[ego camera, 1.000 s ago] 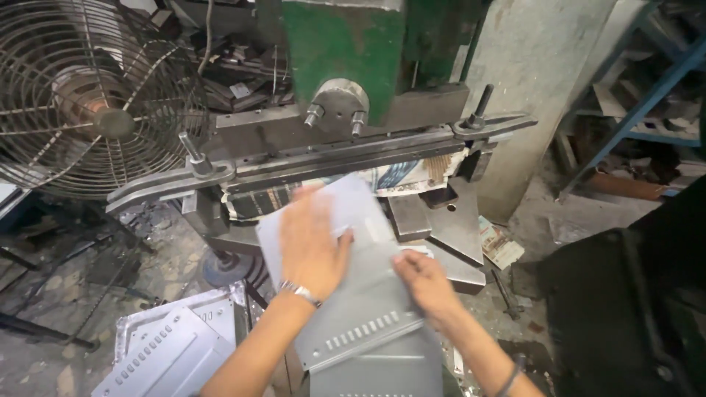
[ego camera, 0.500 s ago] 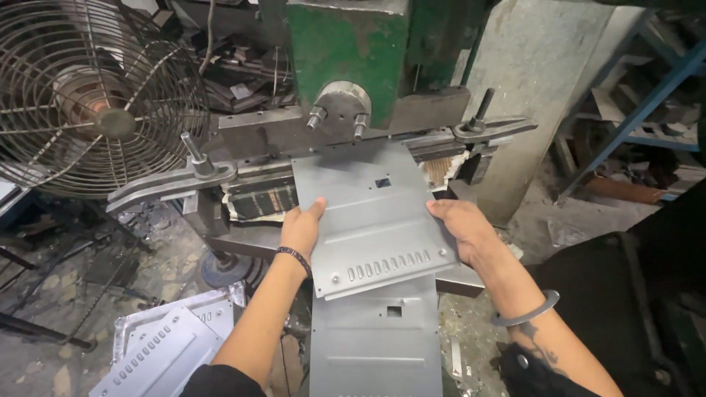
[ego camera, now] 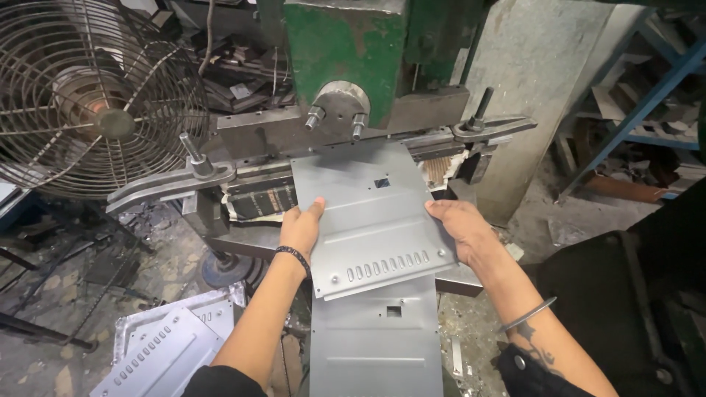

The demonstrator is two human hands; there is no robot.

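Observation:
A grey sheet-metal panel (ego camera: pixel 371 220) with a row of slots near its front edge and a small square hole lies with its far end under the green press (ego camera: pixel 346 51). My left hand (ego camera: pixel 301 228) grips its left edge, thumb on top. My right hand (ego camera: pixel 460 228) holds its right edge. Below it, nearer to me, lies another panel (ego camera: pixel 375 345) of the same kind, partly covered by the top one.
A large wire-caged fan (ego camera: pixel 95 95) stands at the left. Finished panels (ego camera: pixel 165 345) lie stacked on the floor at lower left. Two clamp arms (ego camera: pixel 173 184) flank the press bed. A blue shelf rack (ego camera: pixel 647 95) with scrap is at the right.
Both hands moved from lying flat on top of the panel to gripping its side edges, and the panel has slid forward so its far end sits under the press.

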